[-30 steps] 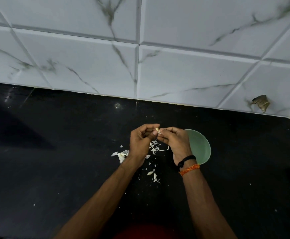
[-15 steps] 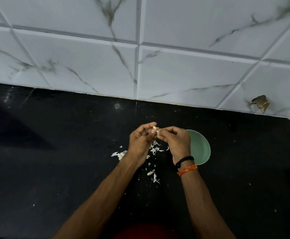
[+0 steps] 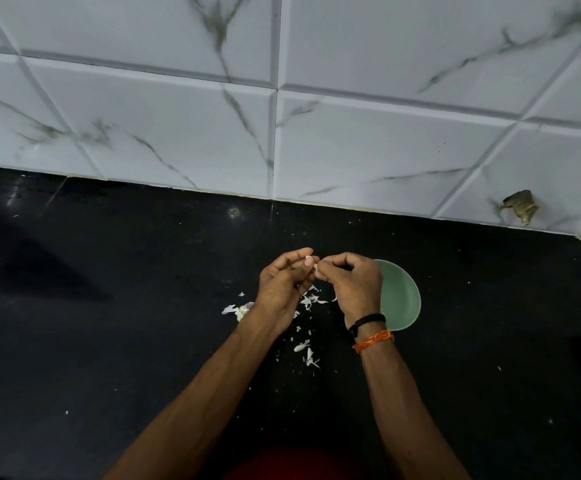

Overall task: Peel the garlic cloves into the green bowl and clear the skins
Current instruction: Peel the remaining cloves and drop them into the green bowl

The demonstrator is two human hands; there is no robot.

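Both hands meet above the black counter (image 3: pixel 109 323). My left hand (image 3: pixel 284 287) and my right hand (image 3: pixel 351 285) pinch one small garlic clove (image 3: pixel 315 267) between their fingertips; most of the clove is hidden by the fingers. The green bowl (image 3: pixel 403 299) sits on the counter just right of my right hand, partly covered by it; its contents are not visible. White garlic skins (image 3: pixel 308 349) lie scattered under and below the hands, with a small clump of skins (image 3: pixel 239 310) left of my left wrist.
A white marble-pattern tiled wall (image 3: pixel 282 133) rises behind the counter. A brownish scrap (image 3: pixel 521 209) is stuck on the wall at the right. Tiny white specks dot the counter. Something red (image 3: pixel 289 467) shows at the bottom edge.
The hands have shifted slightly up and closed tighter around the clove, so less of it shows. Bowl and skins have not moved.
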